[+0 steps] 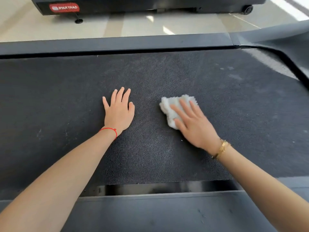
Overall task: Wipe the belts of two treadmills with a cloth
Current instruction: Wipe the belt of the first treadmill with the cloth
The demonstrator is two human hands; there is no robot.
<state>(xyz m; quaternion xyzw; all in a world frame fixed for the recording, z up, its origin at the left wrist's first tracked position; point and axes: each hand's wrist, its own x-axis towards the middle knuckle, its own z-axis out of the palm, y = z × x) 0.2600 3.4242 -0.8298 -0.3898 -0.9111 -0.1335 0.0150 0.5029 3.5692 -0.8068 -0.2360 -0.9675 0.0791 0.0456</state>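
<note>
A wide black treadmill belt [66,91] with a rough, dusty surface fills the middle of the view. My left hand [119,111] lies flat on it, fingers spread, holding nothing; a red string circles that wrist. To its right, my right hand [194,123] presses a crumpled white fluffy cloth [170,104] down onto the belt, fingers stretched over it. A gold bracelet sits on the right wrist. The cloth's near right part is hidden under my fingers.
Dark side rails [117,44] border the belt at the far and near edges. A second treadmill base [117,5] with a red STAR TRAC label stands beyond on the pale glossy floor [133,27]. A curved grey housing [284,41] rises at the right.
</note>
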